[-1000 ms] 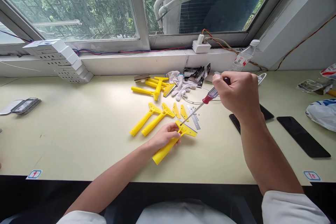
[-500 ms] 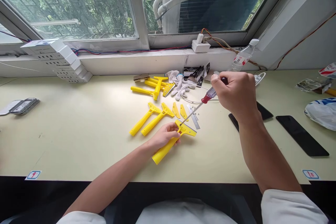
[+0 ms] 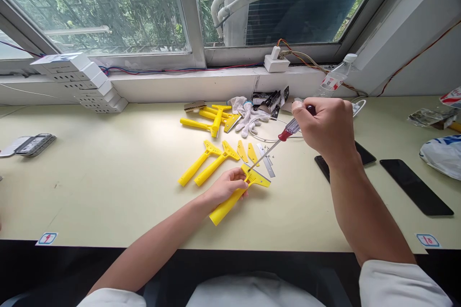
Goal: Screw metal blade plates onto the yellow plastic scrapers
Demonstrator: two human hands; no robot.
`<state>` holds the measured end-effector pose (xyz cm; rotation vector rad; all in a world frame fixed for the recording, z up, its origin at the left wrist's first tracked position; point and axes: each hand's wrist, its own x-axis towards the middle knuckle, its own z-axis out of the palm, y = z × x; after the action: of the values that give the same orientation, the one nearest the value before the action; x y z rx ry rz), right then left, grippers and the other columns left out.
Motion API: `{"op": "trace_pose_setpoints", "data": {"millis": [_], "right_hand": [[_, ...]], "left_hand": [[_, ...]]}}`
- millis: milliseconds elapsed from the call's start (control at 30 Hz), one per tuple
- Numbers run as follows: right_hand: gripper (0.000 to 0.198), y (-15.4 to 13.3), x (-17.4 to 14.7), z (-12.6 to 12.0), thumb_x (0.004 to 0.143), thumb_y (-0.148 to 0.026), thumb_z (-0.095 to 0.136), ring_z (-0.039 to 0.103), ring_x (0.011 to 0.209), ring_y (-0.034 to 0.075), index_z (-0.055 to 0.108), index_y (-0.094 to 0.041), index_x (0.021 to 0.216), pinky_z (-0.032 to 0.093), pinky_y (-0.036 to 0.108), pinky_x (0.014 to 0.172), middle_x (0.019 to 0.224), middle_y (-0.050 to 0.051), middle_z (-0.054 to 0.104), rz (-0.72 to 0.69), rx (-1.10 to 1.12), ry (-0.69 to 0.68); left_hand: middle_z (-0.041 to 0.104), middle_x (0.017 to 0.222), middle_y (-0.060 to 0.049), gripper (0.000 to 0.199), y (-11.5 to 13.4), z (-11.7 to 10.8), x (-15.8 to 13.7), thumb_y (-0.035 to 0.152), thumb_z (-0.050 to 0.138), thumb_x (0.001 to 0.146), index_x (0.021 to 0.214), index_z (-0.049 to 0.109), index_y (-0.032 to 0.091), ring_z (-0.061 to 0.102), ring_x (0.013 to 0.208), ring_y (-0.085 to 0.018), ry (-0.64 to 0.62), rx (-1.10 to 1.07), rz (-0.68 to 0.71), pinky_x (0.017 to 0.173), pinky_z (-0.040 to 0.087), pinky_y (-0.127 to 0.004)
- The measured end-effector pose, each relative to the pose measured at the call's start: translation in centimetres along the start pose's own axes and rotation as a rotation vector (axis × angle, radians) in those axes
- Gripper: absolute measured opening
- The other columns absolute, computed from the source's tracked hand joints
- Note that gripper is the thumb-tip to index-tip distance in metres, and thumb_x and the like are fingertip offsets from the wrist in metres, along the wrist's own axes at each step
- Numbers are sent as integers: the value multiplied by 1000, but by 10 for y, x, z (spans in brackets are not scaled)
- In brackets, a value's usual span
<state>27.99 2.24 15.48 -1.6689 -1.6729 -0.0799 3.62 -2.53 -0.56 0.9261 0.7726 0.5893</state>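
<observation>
My left hand [image 3: 230, 185] is closed around the neck of a yellow scraper [image 3: 225, 207], its head pointing up and to the right. In my right hand [image 3: 326, 124] is a screwdriver [image 3: 291, 127] with a clear and red handle. Its tip meets the scraper's head near a screw; whether it sits in the slot I cannot make out. Beyond the head lie two loose yellow cover plates [image 3: 252, 153], thin metal blades [image 3: 265, 160] and several tiny screws [image 3: 271, 156]. Two yellow scraper handles [image 3: 211, 170] rest to the left of these parts.
Farther back are a pile of yellow scrapers [image 3: 216, 122], a knitted glove [image 3: 248, 114] and black packets [image 3: 268, 100]. On the right lie a black phone [image 3: 416, 187] and a plastic bag [image 3: 442, 156]. A bottle [image 3: 334, 76] stands behind my right hand. White boxes [image 3: 86, 81] are stacked at the back left.
Both hands keep their grip on the scraper and screwdriver. My right hand is turned very slightly; the whole view has shifted a little. Nothing else visibly differs.
</observation>
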Motion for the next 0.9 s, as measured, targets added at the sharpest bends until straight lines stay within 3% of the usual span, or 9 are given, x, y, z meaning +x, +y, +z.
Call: {"op": "trace_pose_setpoints", "data": {"millis": [200, 367, 567, 667, 767, 833, 900], "right_hand": [[41, -1, 0, -3, 94, -40, 54, 27, 59, 18, 37, -26, 59, 27, 35, 63, 55, -3, 29, -38, -10, -27], [39, 4, 1, -19, 94, -47, 56, 28, 56, 16, 40, -25, 66, 27, 34, 62, 54, -4, 34, -302, 19, -291], [36, 12, 7, -29, 98, -46, 54, 35, 54, 15, 44, -25, 69, 30, 34, 62, 55, -4, 43, -369, -11, -370], [25, 18, 12, -37, 100, -44, 55, 53, 63, 18, 57, -26, 84, 41, 34, 67, 73, 0, 63, -462, 192, -581], [9, 21, 13, -43, 96, -35, 63, 68, 92, 25, 64, -26, 97, 51, 37, 82, 102, 7, 73, -515, 378, -758], [16, 20, 10, -41, 91, -39, 69, 68, 92, 27, 65, -26, 100, 51, 38, 81, 103, 8, 74, -438, 292, -689], [27, 18, 6, -35, 94, -51, 67, 65, 78, 26, 64, -25, 95, 45, 36, 71, 87, 7, 71, -297, 66, -503]], "left_hand": [[65, 104, -5, 31, 0, -1, 1, 21, 75, 79, 109, 70, 16, 69, 72, -14, -5, -3, 6, 61, 49, -27], [66, 103, -5, 26, -5, 0, 4, 21, 75, 77, 102, 66, 16, 68, 69, -14, 21, 12, -4, 62, 51, -28], [66, 98, -4, 22, -12, -2, 7, 21, 75, 78, 97, 66, 15, 67, 66, -14, 28, 83, 36, 64, 54, -30], [66, 99, -5, 22, -11, -3, 7, 21, 75, 79, 99, 68, 15, 67, 67, -14, 24, 97, 41, 65, 54, -29], [66, 99, -5, 23, -9, -2, 7, 21, 76, 78, 99, 68, 15, 65, 67, -13, 13, 70, 40, 65, 54, -30], [66, 100, -5, 23, -7, -1, 7, 21, 75, 78, 99, 67, 15, 65, 67, -13, 9, 56, 38, 65, 53, -30], [66, 100, -5, 22, -6, 1, 7, 21, 74, 78, 98, 66, 15, 66, 65, -13, 16, 59, 37, 63, 53, -30]]}}
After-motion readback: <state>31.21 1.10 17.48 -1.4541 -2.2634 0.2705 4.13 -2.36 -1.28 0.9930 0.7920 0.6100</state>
